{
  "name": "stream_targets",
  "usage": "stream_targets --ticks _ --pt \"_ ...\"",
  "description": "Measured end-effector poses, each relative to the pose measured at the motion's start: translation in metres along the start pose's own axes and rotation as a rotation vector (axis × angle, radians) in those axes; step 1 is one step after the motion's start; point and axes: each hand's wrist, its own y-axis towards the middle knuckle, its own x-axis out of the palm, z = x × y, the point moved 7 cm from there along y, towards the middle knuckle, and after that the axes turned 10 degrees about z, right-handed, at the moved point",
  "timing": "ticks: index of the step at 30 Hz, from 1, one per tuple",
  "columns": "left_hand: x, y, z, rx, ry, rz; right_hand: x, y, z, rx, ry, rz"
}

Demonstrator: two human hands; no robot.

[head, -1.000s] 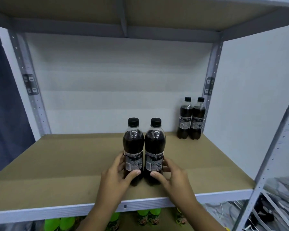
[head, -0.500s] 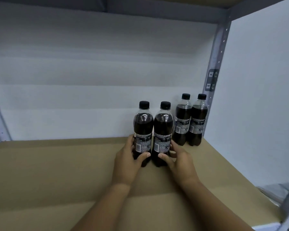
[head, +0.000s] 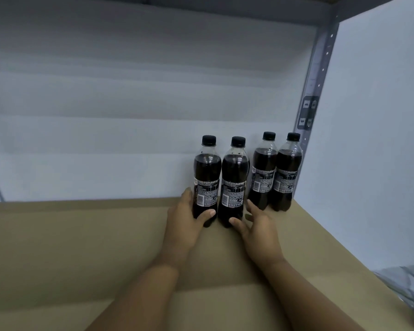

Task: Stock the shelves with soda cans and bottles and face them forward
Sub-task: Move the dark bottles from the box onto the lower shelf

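Right now, nearest us, the left hand grips the base of the left new bottle, thumb wrapped across its front; the right hand is splayed open, thumb tip just touching the right new bottle. Both bottles stand upright on the shelf board, directly beyond the hands, barcode side facing us, so probably they need turning. Farther back-right, the corner pair stands against the wall, just beside.
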Motion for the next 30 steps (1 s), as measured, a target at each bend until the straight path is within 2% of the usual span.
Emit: stream_targets --ticks 4,7,11,15,19,22,27,30 --pt "-0.02 -0.035 0.009 -0.087 0.13 -0.037 -0.014 -0.034 0.002 0.131 -0.067 -0.02" --pt "-0.034 -0.076 0.009 -0.191 0.123 -0.11 -0.028 -0.071 -0.012 0.106 -0.091 -0.039" --pt "-0.059 -0.136 0.025 -0.165 0.134 -0.24 -0.046 -0.129 -0.04 0.062 -0.133 -0.07" --pt "-0.106 -0.192 0.046 -0.049 0.169 -0.179 -0.06 -0.192 -0.078 -0.063 -0.113 -0.062" --pt "-0.151 -0.248 0.045 -0.044 0.081 -0.129 -0.062 -0.256 -0.099 -0.171 -0.065 -0.042" --pt "-0.173 -0.29 0.01 -0.156 0.078 -0.149 -0.045 -0.299 -0.087 -0.082 -0.058 -0.113" --pt "-0.191 -0.365 -0.086 -0.43 0.305 -0.308 -0.003 -0.369 -0.047 0.119 -0.208 -0.372" --pt "-0.193 -0.404 -0.121 -0.539 0.385 -0.384 0.015 -0.404 -0.02 0.215 -0.32 -0.514"
